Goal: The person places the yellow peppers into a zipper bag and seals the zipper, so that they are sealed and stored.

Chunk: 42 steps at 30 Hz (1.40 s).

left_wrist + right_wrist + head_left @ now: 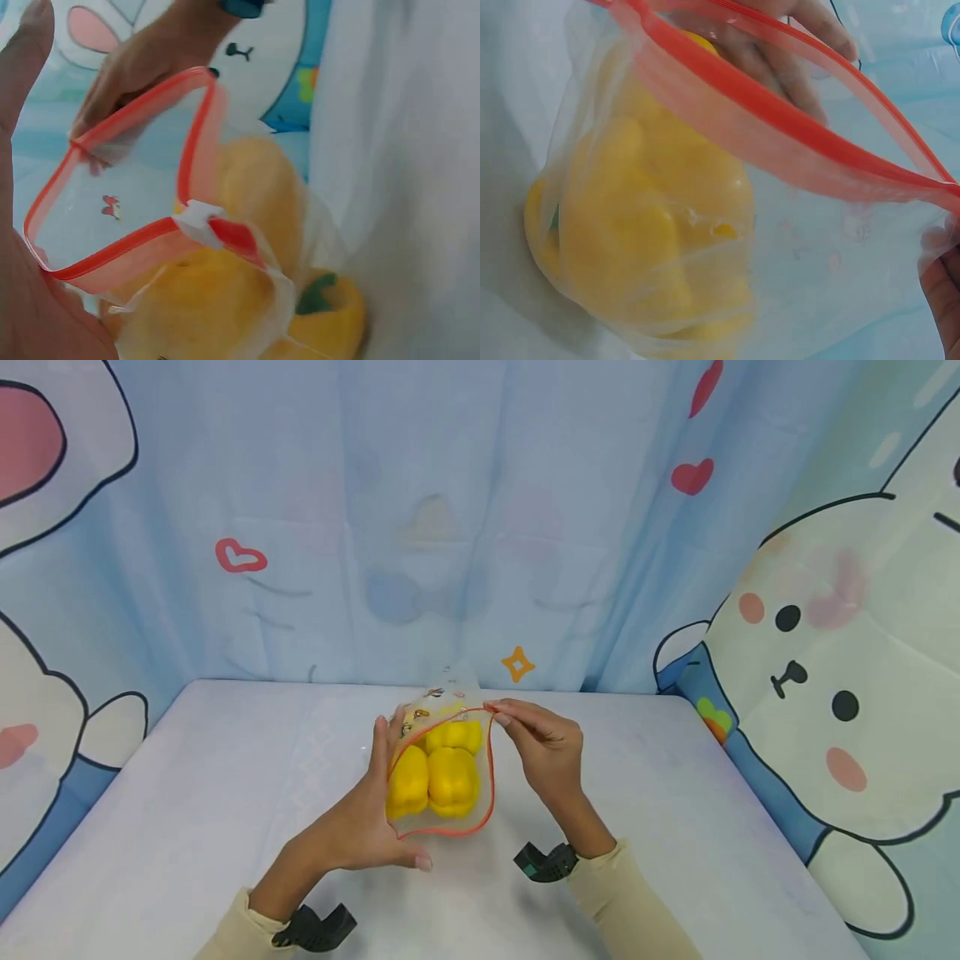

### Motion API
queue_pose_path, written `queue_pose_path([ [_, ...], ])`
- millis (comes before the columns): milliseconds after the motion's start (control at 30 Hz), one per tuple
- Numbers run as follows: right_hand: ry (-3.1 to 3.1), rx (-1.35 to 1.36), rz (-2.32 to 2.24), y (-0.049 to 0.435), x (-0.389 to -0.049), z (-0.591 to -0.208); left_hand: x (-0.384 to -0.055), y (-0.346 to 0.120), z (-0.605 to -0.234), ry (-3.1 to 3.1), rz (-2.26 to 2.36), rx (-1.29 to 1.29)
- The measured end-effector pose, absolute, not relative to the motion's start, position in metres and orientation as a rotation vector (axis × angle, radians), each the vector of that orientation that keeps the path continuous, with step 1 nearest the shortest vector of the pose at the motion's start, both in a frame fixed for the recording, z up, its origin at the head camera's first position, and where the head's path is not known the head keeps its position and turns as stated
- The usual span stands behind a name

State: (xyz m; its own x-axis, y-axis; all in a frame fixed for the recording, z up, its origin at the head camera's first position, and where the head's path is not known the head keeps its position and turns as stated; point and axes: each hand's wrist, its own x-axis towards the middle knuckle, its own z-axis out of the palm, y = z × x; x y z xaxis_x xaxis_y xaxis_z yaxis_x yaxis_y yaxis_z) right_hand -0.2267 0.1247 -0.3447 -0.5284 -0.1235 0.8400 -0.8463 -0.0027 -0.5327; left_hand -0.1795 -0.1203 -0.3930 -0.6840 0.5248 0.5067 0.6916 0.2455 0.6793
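A clear zip bag [450, 832] with red edging stands with its mouth spread open toward me, with yellow bell peppers [453, 781] inside. Small printed figures decorate its far side. My left hand [360, 827] lies along the bag's left edge, fingers straight against its side and thumb stretched out below the rim. At the upper right corner, my right hand [551, 747] pinches the red edge between thumb and fingers. The left wrist view shows a white slider [199, 221] on the red strip and a green stem [318, 294] on one pepper.
The white-covered table [247, 777] stretches to both sides of the bag. Behind it hangs a light blue curtain [450, 527] printed with hearts and cartoon rabbits. Dark camera mounts sit on the left wrist [315, 931] and the right wrist [547, 862].
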Motion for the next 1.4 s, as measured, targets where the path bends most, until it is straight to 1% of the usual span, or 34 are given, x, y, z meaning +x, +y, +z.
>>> queue_pose_path([
  [267,-1.711,0.949,1.549,0.124,-0.226,-0.338,-0.166,-0.134,-0.431,-2.450,-1.053,-1.013],
  [433,-1.726,0.901,1.563,0.127,-0.225,-0.336,-0.171,-0.128,-0.449,-2.417,-0.964,-0.909],
  [600,-1.726,0.886,1.576,0.129,-0.225,-0.336,-0.180,-0.114,-0.455,-2.305,-0.945,-0.862],
  [800,-1.727,0.861,1.597,0.136,-0.228,-0.342,-0.186,-0.110,-0.454,-2.267,-1.019,-0.852],
  [933,-1.752,0.805,1.611,0.145,-0.233,-0.352,-0.195,-0.111,-0.454,-2.152,-1.047,-0.896],
  [1100,-1.746,0.808,1.602,0.153,-0.236,-0.356,-0.204,-0.114,-0.442,-1.968,-1.154,-0.927],
  [1267,-1.676,0.823,1.681,0.159,-0.235,-0.349,-0.205,-0.117,-0.416,-1.836,-1.244,-0.780],
  [1400,-1.672,0.766,1.779,0.161,-0.232,-0.344,-0.203,-0.118,-0.400,-1.822,-1.295,-0.654],
])
